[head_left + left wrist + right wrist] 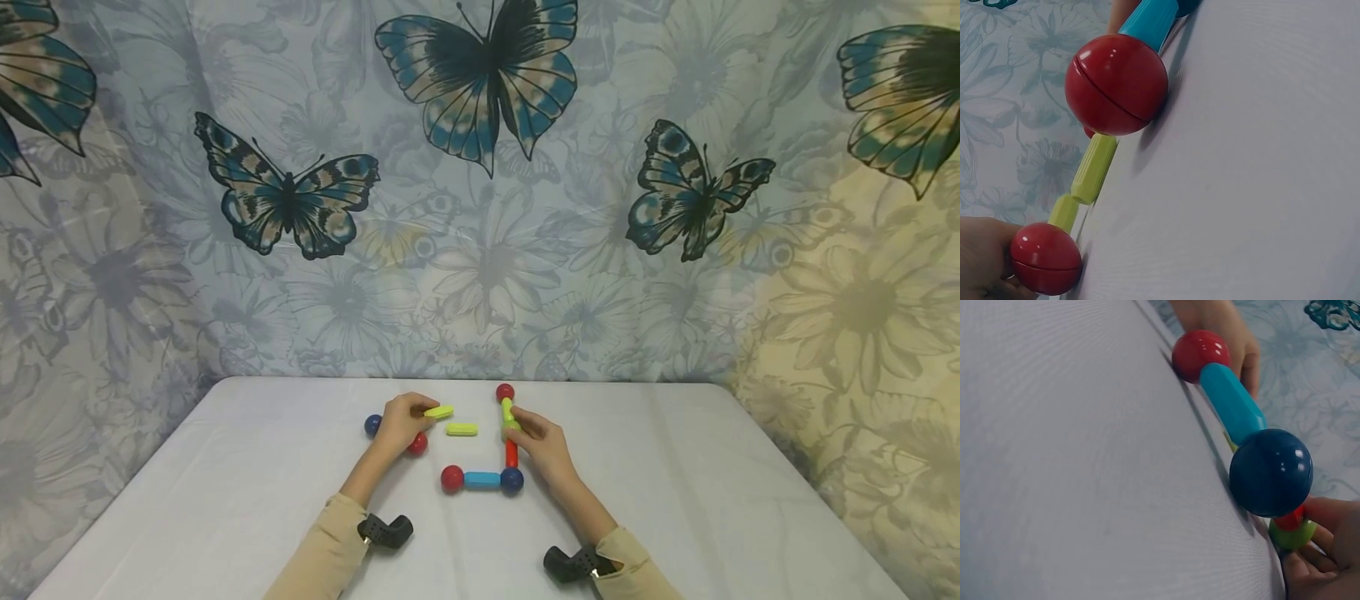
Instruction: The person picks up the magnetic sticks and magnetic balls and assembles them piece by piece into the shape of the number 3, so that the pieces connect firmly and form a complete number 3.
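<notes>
Between my two hands, a loose yellow-green rod (462, 429) is lying on the table (720, 483), its long axis running left to right, and my left hand (401, 421) is sitting nearer to it. That hand is pinching another such stick (440, 412), whose free end is pointing rightward, roughly toward the green ball (1290, 537), with a gap between. My right hand (546, 442) is gripping that ball, finger and thumb closing on it, where it is meeting the red rod (512, 452) leading to the dark blue ball (512, 480).
</notes>
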### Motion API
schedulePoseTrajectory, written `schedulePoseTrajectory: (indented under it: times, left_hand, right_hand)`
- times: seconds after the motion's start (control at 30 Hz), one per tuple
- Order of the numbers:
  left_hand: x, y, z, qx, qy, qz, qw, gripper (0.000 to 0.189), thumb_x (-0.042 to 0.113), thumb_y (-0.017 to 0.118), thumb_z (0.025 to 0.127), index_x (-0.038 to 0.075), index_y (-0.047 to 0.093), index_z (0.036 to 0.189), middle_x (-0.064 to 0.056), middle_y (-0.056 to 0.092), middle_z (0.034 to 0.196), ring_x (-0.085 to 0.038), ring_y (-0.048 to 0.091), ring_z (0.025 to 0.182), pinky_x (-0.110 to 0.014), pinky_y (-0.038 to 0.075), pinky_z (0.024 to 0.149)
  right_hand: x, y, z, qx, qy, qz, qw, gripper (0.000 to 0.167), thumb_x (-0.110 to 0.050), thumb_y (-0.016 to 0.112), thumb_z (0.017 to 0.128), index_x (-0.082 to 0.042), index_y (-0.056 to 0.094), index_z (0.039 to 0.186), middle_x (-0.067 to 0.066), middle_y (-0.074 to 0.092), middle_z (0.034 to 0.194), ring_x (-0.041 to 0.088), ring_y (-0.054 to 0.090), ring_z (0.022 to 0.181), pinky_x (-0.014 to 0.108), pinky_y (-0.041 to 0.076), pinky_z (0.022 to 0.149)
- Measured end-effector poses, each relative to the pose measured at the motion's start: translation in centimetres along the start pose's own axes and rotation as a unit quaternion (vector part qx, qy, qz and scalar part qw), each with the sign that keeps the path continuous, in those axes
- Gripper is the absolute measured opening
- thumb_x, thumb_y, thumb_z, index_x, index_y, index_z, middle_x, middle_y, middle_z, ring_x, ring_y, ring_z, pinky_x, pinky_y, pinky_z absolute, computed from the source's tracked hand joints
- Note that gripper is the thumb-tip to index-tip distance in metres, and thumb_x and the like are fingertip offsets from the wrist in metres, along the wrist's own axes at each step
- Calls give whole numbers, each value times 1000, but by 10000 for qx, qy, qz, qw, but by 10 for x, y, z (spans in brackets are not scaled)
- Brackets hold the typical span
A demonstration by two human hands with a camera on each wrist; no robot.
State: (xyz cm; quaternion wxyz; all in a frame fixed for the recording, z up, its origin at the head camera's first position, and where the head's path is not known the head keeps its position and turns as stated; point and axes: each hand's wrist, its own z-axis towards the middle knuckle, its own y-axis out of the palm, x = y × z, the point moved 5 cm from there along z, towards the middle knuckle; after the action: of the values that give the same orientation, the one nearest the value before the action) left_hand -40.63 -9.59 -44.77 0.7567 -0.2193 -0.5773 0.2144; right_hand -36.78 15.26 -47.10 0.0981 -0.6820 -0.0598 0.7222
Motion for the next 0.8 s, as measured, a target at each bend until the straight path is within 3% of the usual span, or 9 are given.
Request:
schedulePoseTrajectory:
  times: [0.43, 0.6, 0.8]
  left_hand:
    - [10, 6, 3, -81, 441, -146, 9989, 24, -7, 72, 80, 4, 74, 101, -12, 72, 105, -28, 68, 99, -38, 57, 88]
    - [20, 12, 9, -198, 627, -168, 9977, 23, -7, 71, 80, 3, 74, 101, -12, 72, 104, -29, 69, 98, -37, 57, 87]
    - [28, 18, 21, -360, 640, -38, 9973, 22, -5, 71, 81, 3, 74, 101, -12, 72, 106, -29, 69, 99, -37, 57, 89]
  right_hand:
    - [-2, 1, -1, 11, -73, 35, 10000, 47, -16, 70, 90, -4, 58, 133, 13, 57, 141, 30, 49, 136, 41, 43, 108]
    - [-4, 1, -2, 45, -128, 78, 9999, 46, -15, 71, 89, -4, 59, 132, 12, 58, 140, 30, 50, 135, 41, 44, 108]
    - [-1, 1, 0, 39, -46, 26, 10000, 47, -16, 70, 90, -4, 58, 134, 12, 57, 141, 30, 49, 135, 40, 43, 108]
